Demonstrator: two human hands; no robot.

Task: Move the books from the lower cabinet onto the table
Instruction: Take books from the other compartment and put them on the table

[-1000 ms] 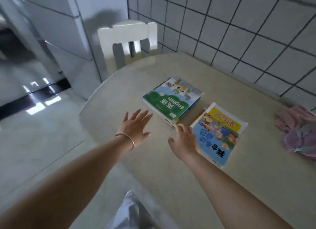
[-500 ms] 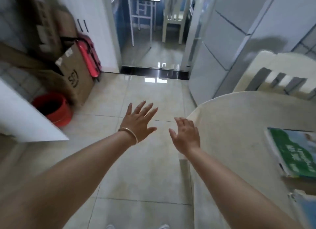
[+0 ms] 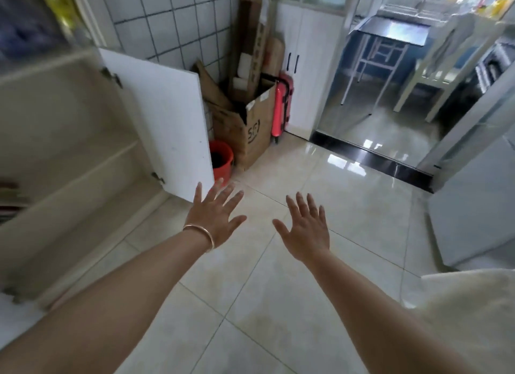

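Note:
The lower cabinet (image 3: 69, 139) stands open at the left, with a cream shelf inside and its white door (image 3: 167, 122) swung outward. A blurred stack of books (image 3: 9, 203) shows at the far left edge on the shelf. My left hand (image 3: 216, 214), wearing a thin bangle, and my right hand (image 3: 306, 228) both hover over the tiled floor with fingers spread, holding nothing. The left hand is just below the door's lower corner. A corner of the beige table (image 3: 468, 304) shows at the lower right; the books on it are out of view.
A red bucket (image 3: 221, 159), a brown cardboard box (image 3: 245, 128) and a pink suitcase (image 3: 282, 105) crowd the corner behind the door. A white cabinet (image 3: 473, 206) stands at the right. A doorway with a black threshold (image 3: 370, 159) leads to another room.
My view has swung left from the table to the open cabinet. The books on the table left the view. Both hands stay open and empty, stretched out ahead.

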